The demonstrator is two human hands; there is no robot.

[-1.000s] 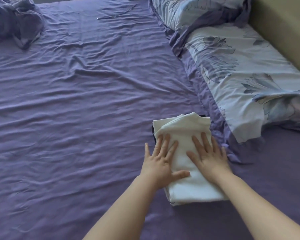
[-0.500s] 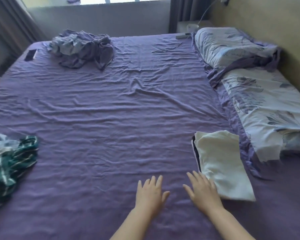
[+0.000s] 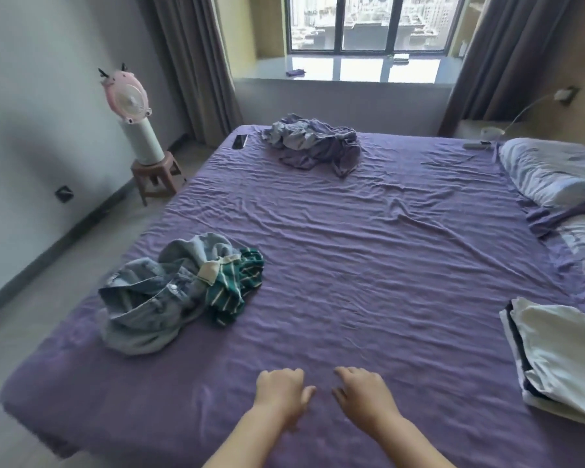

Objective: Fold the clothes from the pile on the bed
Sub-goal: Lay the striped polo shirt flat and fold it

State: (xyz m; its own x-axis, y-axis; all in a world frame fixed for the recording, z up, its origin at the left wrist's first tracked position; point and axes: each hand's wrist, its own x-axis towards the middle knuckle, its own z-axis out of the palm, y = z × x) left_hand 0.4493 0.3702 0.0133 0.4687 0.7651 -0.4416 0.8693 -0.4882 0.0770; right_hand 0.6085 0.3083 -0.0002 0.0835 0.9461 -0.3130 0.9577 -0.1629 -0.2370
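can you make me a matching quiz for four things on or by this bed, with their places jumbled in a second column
Things:
1. denim shirt
2. folded stack
3. fan
4. phone

Places:
A. right edge of the bed, below the pillows
B. far left corner of the bed
C. on a stool by the wall
D. left side of the bed, tangled with a green striped garment

Pairs: 1-D, 2-A, 3-C, 4-B

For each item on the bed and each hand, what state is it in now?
white garment: folded, on a stack
denim and striped pile: crumpled, unfolded
purple-grey heap: crumpled
left hand: empty, fingers loosely curled
right hand: empty, fingers loosely curled
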